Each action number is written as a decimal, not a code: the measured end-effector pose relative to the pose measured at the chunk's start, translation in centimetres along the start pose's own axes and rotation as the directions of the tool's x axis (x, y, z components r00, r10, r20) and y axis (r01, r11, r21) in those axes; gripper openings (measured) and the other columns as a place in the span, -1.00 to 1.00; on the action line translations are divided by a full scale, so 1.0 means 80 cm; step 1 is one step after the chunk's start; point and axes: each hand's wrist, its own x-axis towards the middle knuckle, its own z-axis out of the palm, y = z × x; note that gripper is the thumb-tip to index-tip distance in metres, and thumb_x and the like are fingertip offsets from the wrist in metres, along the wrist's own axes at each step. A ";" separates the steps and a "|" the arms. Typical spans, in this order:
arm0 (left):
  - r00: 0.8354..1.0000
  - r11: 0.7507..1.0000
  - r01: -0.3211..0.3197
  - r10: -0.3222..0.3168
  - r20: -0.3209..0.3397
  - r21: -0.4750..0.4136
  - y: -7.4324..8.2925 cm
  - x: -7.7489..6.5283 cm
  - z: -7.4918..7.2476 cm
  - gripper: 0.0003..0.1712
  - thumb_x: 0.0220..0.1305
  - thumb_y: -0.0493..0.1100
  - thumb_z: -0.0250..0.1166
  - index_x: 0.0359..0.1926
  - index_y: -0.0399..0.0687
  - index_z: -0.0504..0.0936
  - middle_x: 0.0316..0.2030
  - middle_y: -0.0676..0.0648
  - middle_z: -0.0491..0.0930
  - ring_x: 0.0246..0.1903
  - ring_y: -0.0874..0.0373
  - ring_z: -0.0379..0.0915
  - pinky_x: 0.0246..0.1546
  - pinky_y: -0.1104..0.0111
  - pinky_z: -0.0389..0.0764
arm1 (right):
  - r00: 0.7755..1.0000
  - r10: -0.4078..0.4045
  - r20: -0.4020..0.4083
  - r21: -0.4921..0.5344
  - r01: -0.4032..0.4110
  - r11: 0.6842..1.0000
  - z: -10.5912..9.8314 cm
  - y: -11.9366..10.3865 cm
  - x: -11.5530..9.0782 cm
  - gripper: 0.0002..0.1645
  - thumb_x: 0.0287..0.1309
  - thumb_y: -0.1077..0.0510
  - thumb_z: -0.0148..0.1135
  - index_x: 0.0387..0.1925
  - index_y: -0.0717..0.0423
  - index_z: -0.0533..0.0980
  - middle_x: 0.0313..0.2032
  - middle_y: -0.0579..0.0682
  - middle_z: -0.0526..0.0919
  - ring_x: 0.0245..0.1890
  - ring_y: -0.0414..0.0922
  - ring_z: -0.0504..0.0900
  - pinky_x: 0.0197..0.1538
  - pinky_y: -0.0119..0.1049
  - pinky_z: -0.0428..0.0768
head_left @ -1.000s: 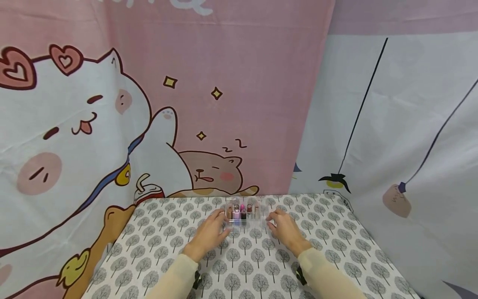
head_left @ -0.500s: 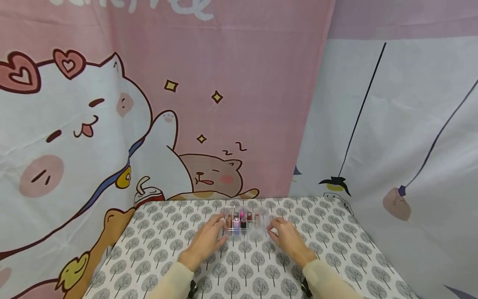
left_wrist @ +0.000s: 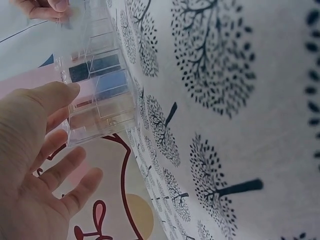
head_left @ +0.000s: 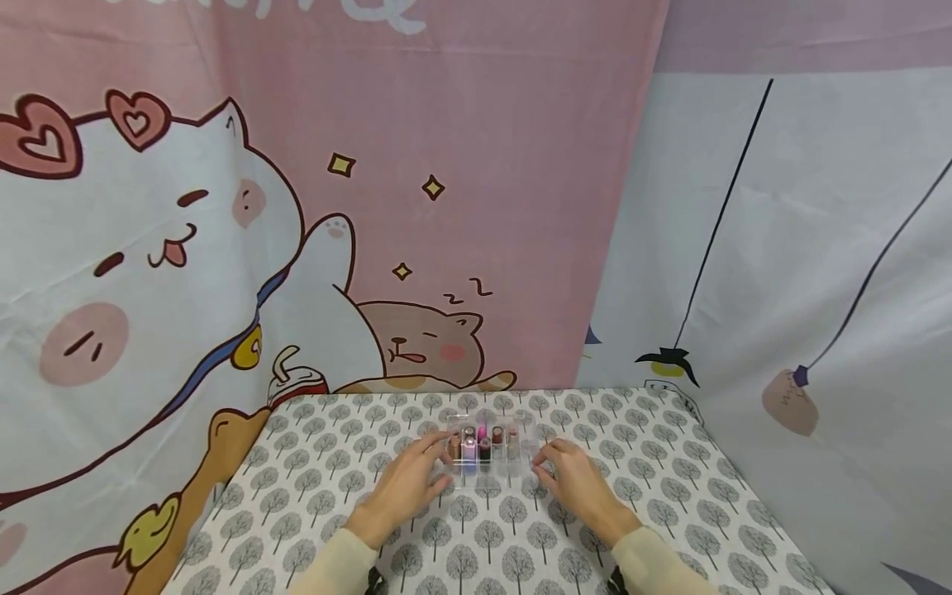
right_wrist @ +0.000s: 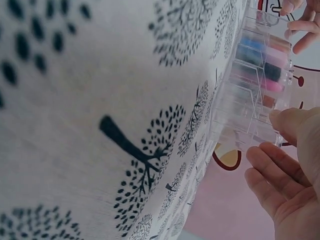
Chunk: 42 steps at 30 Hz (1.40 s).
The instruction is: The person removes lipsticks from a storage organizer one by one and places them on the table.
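A clear plastic lipstick organizer stands on the table between both hands, with several lipsticks in its compartments. Among them are a black tube, a lilac-and-blue tube, a brown one and a bright pink one. My left hand grips the organizer's left end; in the left wrist view its thumb lies at the upper edge, the lower fingers spread loosely. My right hand pinches the right end, thumb and index finger at the corner in the right wrist view.
A cloth printed with grey trees covers the table. Behind it hangs a pink curtain with cartoon cats, and a white curtain hangs along the right side.
The organizer has slid a short way over the cloth toward me, both hands moving back with it. The head view has tilted slightly and returned.
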 end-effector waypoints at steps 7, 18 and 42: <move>1.000 1.000 -0.015 0.015 0.002 -0.020 0.003 -0.008 -0.007 -0.75 0.42 -0.11 0.70 0.00 0.03 0.83 0.57 -0.13 0.65 0.39 -0.17 0.75 0.28 -0.02 0.92 | 0.998 -0.052 -0.016 0.021 0.053 0.998 -0.003 -0.003 -0.008 -0.81 0.25 0.26 0.75 -0.23 0.00 0.82 -0.18 -0.07 0.83 -0.23 -0.04 0.85 -0.17 -0.30 0.90; 0.998 0.998 -0.057 0.058 0.014 -0.036 0.009 -0.027 -0.022 -0.79 0.40 -0.14 0.70 -0.04 0.08 0.86 0.57 -0.16 0.65 0.26 -0.12 0.80 0.15 0.07 0.96 | 0.987 -0.134 -0.088 0.049 0.138 0.989 -0.009 -0.011 -0.022 -0.74 0.14 0.32 0.78 -0.22 0.03 0.81 -0.15 -0.05 0.83 -0.25 -0.07 0.85 -0.18 -0.41 0.90; 0.995 0.997 -0.078 0.077 0.058 0.013 0.023 -0.059 -0.039 -0.81 0.50 -0.01 0.63 0.06 0.22 0.88 0.61 0.00 0.60 0.44 -0.07 0.72 0.45 -0.06 0.84 | 0.996 -0.086 -0.027 0.080 0.088 0.993 -0.027 -0.033 -0.050 -0.78 0.21 0.28 0.75 -0.19 -0.02 0.83 -0.06 -0.02 0.88 -0.17 -0.09 0.88 -0.07 -0.32 0.95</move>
